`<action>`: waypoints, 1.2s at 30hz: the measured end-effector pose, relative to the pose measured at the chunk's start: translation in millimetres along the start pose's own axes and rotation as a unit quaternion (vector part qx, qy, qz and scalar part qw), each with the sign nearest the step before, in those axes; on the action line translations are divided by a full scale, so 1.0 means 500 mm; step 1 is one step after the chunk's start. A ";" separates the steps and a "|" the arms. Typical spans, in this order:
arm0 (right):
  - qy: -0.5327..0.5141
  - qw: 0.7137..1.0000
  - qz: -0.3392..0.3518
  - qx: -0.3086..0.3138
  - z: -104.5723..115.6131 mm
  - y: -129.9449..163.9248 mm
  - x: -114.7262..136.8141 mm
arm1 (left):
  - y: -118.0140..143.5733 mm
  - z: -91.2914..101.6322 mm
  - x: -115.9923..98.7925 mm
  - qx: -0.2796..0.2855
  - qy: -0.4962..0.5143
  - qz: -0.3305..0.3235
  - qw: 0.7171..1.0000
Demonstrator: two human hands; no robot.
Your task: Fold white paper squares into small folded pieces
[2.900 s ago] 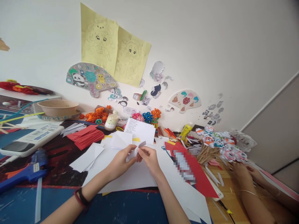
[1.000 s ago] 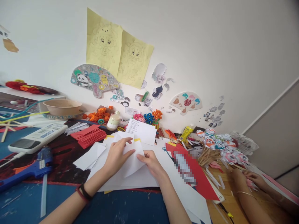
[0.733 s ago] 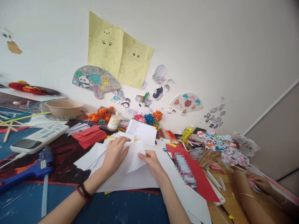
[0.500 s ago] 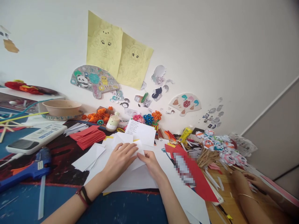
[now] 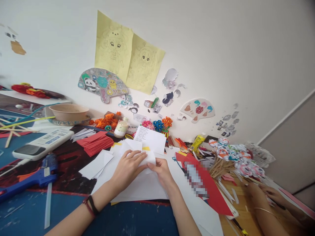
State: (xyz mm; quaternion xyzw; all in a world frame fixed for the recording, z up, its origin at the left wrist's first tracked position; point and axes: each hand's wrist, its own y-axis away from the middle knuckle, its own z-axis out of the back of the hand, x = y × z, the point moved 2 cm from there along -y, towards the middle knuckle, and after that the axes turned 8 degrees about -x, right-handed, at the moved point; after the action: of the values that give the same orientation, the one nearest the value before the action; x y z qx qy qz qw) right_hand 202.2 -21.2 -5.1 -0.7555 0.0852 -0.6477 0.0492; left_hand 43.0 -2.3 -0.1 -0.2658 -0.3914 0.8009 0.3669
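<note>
My left hand (image 5: 128,168) lies flat, fingers together, on a small folded white paper (image 5: 150,157) and presses it onto the pile of white sheets (image 5: 140,188). My right hand (image 5: 162,170) pinches the near right edge of that same folded paper, thumb and fingers closed on it. A black and red band sits on my left wrist. Part of the folded paper is hidden under my left fingers.
A blue glue gun (image 5: 27,180), a white remote-like device (image 5: 41,144), a red paper stack (image 5: 94,144) and a bowl (image 5: 69,112) lie left. A red sheet (image 5: 206,186), a yellow glue bottle (image 5: 197,142) and paper flowers on sticks (image 5: 231,154) lie right, near another person's hands (image 5: 268,196).
Earlier both hands held a small paper strip in the air. Since then they took a white sheet on the pile, folded it smaller, and my left hand now presses it flat.
</note>
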 end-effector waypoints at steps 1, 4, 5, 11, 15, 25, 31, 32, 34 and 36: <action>-0.001 1.000 0.001 -0.005 0.001 -0.001 -0.001 | 0.000 0.001 -0.001 0.002 0.000 0.002 1.000; -0.002 1.000 0.003 -0.022 0.002 -0.002 0.001 | -0.002 0.006 -0.005 -0.002 0.002 -0.003 1.000; -0.002 1.000 0.002 -0.031 0.003 -0.003 0.001 | -0.003 0.007 -0.006 -0.005 0.003 -0.007 1.000; -0.001 0.999 0.001 -0.053 0.008 -0.005 -0.002 | -0.002 0.010 -0.009 -0.008 -0.002 -0.002 1.000; 0.015 0.996 0.037 -0.085 0.015 -0.006 0.006 | -0.002 0.011 -0.007 -0.004 0.008 0.015 1.000; 0.100 0.991 0.073 -0.052 0.000 -0.002 0.009 | -0.007 0.003 -0.013 0.068 0.137 0.138 0.979; 0.064 0.995 0.034 -0.074 0.012 -0.006 -0.002 | -0.010 0.002 -0.018 0.094 0.191 0.183 0.960; 0.058 0.994 0.031 -0.083 0.014 -0.006 -0.002 | -0.011 0.002 -0.018 0.098 0.197 0.184 0.958; 0.045 0.992 0.032 -0.113 0.021 -0.007 0.000 | -0.013 0.003 -0.018 0.104 0.208 0.186 0.955; 0.025 0.988 0.036 -0.150 0.028 -0.008 0.001 | -0.016 0.006 -0.017 0.106 0.217 0.189 0.952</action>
State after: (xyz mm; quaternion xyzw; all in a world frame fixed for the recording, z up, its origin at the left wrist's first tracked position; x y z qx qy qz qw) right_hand 216.2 -17.8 -6.3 -0.7342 0.2092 -0.6444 -0.0434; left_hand 48.9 -7.0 9.6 -0.4619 -0.1579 0.8155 0.3109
